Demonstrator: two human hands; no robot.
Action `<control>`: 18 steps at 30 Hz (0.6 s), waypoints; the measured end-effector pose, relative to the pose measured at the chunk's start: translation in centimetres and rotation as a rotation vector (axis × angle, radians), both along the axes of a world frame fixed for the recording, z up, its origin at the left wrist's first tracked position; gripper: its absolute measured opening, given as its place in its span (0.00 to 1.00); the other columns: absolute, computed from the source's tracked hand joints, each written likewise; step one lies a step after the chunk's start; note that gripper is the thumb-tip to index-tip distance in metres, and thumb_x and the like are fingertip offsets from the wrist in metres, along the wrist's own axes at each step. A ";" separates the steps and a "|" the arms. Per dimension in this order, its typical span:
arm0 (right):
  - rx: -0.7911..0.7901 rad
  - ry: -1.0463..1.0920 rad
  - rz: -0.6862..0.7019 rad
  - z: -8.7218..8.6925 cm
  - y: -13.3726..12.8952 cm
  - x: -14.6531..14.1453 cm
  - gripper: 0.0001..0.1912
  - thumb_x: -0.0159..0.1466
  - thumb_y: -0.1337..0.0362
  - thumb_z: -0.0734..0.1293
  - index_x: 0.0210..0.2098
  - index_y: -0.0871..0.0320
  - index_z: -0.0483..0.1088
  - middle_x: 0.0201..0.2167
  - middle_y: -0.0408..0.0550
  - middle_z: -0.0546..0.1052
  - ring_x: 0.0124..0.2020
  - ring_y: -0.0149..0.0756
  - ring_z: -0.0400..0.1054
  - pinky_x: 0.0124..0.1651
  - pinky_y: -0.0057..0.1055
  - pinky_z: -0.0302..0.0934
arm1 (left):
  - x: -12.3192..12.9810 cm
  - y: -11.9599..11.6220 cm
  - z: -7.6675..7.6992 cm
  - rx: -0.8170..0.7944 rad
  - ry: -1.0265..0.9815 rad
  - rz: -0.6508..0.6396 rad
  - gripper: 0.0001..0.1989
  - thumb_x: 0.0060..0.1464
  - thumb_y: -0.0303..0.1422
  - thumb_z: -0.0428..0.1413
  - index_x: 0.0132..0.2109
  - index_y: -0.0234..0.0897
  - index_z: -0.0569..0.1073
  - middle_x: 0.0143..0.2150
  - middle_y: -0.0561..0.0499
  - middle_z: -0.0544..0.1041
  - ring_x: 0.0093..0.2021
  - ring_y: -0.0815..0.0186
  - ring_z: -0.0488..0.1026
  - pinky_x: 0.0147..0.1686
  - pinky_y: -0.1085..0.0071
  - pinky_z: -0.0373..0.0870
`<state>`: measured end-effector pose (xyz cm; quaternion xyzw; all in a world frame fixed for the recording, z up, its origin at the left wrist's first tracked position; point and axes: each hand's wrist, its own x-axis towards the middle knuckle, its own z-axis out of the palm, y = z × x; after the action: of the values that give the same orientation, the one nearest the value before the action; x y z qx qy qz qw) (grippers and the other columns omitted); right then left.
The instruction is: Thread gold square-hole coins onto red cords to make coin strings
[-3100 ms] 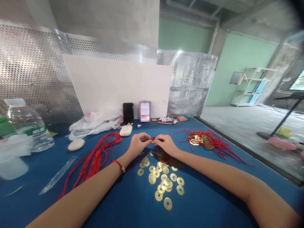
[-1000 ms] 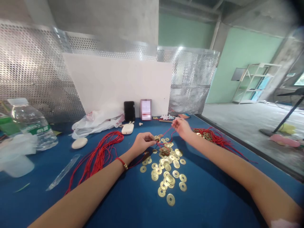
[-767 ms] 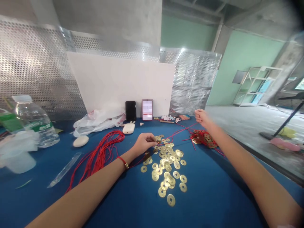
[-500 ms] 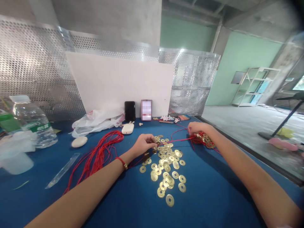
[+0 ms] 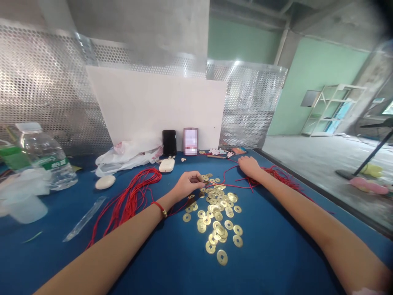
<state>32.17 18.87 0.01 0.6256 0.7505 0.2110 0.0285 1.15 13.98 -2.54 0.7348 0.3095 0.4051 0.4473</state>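
Gold coins with square holes [image 5: 217,215] lie scattered over the blue tabletop [image 5: 270,254]. At the upper left edge of this pile, my left hand [image 5: 188,183] pinches a coin and a thin red cord between thumb and finger. The red cord [image 5: 229,185] runs from there to the right across the table. My right hand [image 5: 248,166] rests low over the table beyond the pile, palm down, its fingers close together near the cord; what lies under them is hidden. Beside my right wrist is a red cord bundle [image 5: 284,178]. Another bundle of red cords [image 5: 130,200] lies left of my left hand.
At the left are a water bottle [image 5: 50,159], a translucent cup [image 5: 26,209] and a clear strip [image 5: 84,219]. A white oval object [image 5: 105,182], white case [image 5: 166,165], plastic bag [image 5: 125,157], black phone [image 5: 169,142] and lit phone [image 5: 190,141] are farther back.
My right hand has moved slightly left and back, and its fingers have flattened toward the table. The cord between my hands hangs looser. My left hand keeps its pinch.
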 end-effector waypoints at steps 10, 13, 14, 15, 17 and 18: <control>-0.195 0.182 -0.186 1.5 -0.4 -1.0 0.17 0.66 0.65 0.58 0.49 0.66 0.69 0.51 0.67 0.71 0.52 0.52 0.67 0.51 0.46 0.57 | 0.1 0.0 0.0 -0.013 0.002 0.018 0.10 0.43 0.33 0.64 0.30 0.33 0.71 0.27 0.51 0.76 0.29 0.67 0.74 0.33 0.71 0.69; -0.315 0.270 -0.226 2.0 -0.1 -0.3 0.13 0.63 0.64 0.62 0.43 0.64 0.73 0.46 0.64 0.75 0.47 0.51 0.70 0.47 0.44 0.60 | 0.0 0.0 0.0 0.006 0.003 0.026 0.10 0.44 0.33 0.64 0.30 0.33 0.72 0.28 0.51 0.76 0.30 0.67 0.74 0.34 0.70 0.70; -0.334 0.300 -0.221 2.2 0.0 -0.1 0.11 0.63 0.65 0.62 0.40 0.64 0.73 0.43 0.62 0.76 0.46 0.49 0.71 0.46 0.42 0.61 | 0.0 0.0 0.0 0.014 0.009 0.029 0.09 0.44 0.33 0.63 0.30 0.33 0.72 0.28 0.51 0.76 0.30 0.67 0.74 0.34 0.70 0.70; -0.343 0.334 -0.208 2.3 0.1 0.0 0.10 0.62 0.67 0.62 0.37 0.64 0.74 0.41 0.60 0.77 0.44 0.47 0.71 0.45 0.39 0.61 | 0.0 0.0 0.1 0.023 0.018 0.031 0.09 0.44 0.33 0.63 0.30 0.33 0.72 0.28 0.51 0.77 0.30 0.67 0.74 0.34 0.70 0.69; -0.346 0.396 -0.167 2.7 0.2 -0.2 0.10 0.62 0.68 0.61 0.33 0.63 0.73 0.37 0.57 0.77 0.40 0.41 0.72 0.41 0.33 0.62 | 0.1 -0.1 0.2 0.035 0.033 0.040 0.09 0.44 0.33 0.63 0.30 0.33 0.72 0.28 0.50 0.77 0.30 0.67 0.74 0.34 0.71 0.69; -0.340 0.452 -0.135 2.9 0.3 -0.5 0.10 0.63 0.67 0.60 0.33 0.63 0.73 0.36 0.55 0.77 0.37 0.37 0.71 0.38 0.30 0.61 | 0.1 -0.2 0.3 0.034 0.037 0.045 0.09 0.44 0.33 0.63 0.29 0.32 0.72 0.27 0.50 0.77 0.29 0.67 0.74 0.34 0.71 0.69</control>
<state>31.67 19.15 2.87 0.6917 0.7189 -0.0650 -0.0209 1.24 13.79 -2.25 0.7425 0.3272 0.4068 0.4196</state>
